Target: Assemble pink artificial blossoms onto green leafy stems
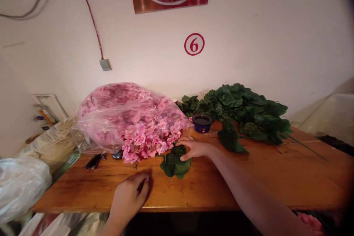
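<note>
Green leaves [178, 168] lie at two o'clock from curled left hand [128, 193] (can't tell if pinching), right hand [197, 149] spread on them, flowers [146, 143] at their ten; light touch likely avoids creasing.

Sign [194, 44]: red circled "6" | Place: whitish wall [155, 51]
</note>
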`<state>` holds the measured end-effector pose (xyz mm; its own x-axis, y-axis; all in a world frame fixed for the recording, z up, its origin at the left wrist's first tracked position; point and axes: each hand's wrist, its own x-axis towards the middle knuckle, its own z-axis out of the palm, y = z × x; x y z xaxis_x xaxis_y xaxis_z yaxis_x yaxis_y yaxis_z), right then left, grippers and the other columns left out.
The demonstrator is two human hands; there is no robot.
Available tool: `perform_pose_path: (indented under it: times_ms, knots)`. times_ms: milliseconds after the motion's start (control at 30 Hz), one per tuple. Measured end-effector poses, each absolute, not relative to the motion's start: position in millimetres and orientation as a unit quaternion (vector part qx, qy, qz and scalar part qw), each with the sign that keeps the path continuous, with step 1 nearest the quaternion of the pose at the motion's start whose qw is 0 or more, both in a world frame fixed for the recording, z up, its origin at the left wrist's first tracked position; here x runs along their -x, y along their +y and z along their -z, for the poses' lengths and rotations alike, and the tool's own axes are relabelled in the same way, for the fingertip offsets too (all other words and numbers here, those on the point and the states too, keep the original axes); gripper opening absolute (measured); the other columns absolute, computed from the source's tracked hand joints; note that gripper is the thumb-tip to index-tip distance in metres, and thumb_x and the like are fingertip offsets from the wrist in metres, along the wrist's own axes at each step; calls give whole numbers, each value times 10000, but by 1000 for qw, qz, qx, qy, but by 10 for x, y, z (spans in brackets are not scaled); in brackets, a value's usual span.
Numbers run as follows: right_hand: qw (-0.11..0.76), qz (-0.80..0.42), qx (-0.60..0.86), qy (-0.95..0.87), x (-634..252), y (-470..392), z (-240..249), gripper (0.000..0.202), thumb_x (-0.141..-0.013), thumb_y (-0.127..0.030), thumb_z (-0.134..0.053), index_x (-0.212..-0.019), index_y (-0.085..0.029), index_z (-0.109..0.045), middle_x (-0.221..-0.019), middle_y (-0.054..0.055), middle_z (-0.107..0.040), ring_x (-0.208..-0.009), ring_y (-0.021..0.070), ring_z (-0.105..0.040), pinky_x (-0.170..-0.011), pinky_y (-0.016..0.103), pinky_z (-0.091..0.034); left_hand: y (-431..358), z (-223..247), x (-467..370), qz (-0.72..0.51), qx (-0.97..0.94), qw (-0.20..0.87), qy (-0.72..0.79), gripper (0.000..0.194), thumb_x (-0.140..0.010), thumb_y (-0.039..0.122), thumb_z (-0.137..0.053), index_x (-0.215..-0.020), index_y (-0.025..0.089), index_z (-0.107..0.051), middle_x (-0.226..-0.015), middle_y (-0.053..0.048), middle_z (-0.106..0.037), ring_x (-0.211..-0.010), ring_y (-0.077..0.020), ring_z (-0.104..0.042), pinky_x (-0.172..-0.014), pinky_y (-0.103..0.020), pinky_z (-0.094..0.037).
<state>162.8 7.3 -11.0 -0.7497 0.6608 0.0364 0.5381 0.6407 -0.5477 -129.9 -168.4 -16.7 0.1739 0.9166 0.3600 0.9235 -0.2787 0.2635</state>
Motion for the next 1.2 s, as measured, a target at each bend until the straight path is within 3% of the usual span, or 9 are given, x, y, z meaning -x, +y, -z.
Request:
perform_pose_path:
  times_ms: [333,567,667,767,867,1067,1200]
  knots:
    - [120,-278,327,-895,-1658,20,63,783,-645,-669,-650,-1315,-302,-480,-1393,66,-376,-1324,294,-256,-1104,434,-196,-1650,221,1352,242,757,32,-606,249,-898,332,-413,-961,285,-649,-989,3,-725,-849,-189,-682,-744,-263,-522]
    - [119,-282,325,-895,-1633,-17,38,786,-651,-659,-651,-1320,-280,-486,-1375,83,-391,-1302,298,-279,-1095,437,-192,-1596,37,1152,224,686,112,-683,321,-898,404,-395,-1033,248,-640,-994,-65,-713,-850,-218,-671,-680,-270,-484]
    - [128,-278,323,-896,-1627,-41,31,775,-650,-654,-656,-1314,-287,-497,-1369,81,-401,-1287,293,-298,-1092,433,-196,-1412,-201,960,194,649,91,-730,419,-904,495,-355,-1094,207,-591,-813,-88,-712,-687,-238,-669,-571,-278,-439]
    - [136,-274,321,-896,-1631,-58,24,753,-656,-658,-647,-1298,-286,-517,-1369,83,-406,-1282,299,-307,-1085,443,-201,-1168,-375,859,177,659,71,-728,378,-948,342,-286,-968,140,-605,-807,-132,-697,-745,-238,-672,-617,-284,-430]
    - [142,-273,313,-899,-1636,-60,24,741,-657,-656,-648,-1287,-284,-529,-1355,82,-425,-1279,300,-317,-1084,445,-203,-1020,-437,834,171,664,77,-724,351,-944,253,-266,-962,109,-586,-830,-164,-689,-772,-249,-665,-637,-300,-428]
    - [142,-263,317,-900,-1639,-22,61,749,-656,-655,-650,-1290,-276,-527,-1377,91,-412,-1296,307,-300,-1082,458,-204,-972,-364,799,157,680,70,-713,316,-898,320,-384,-919,120,-627,-915,-177,-684,-838,-255,-654,-703,-312,-430]
    - [142,-260,318,-901,-1644,-10,79,740,-664,-657,-641,-1293,-287,-521,-1382,85,-412,-1299,304,-303,-1082,458,-211,-862,-290,830,152,666,80,-726,264,-865,277,-410,-863,170,-651,-863,-126,-697,-786,-247,-653,-639,-297,-406]
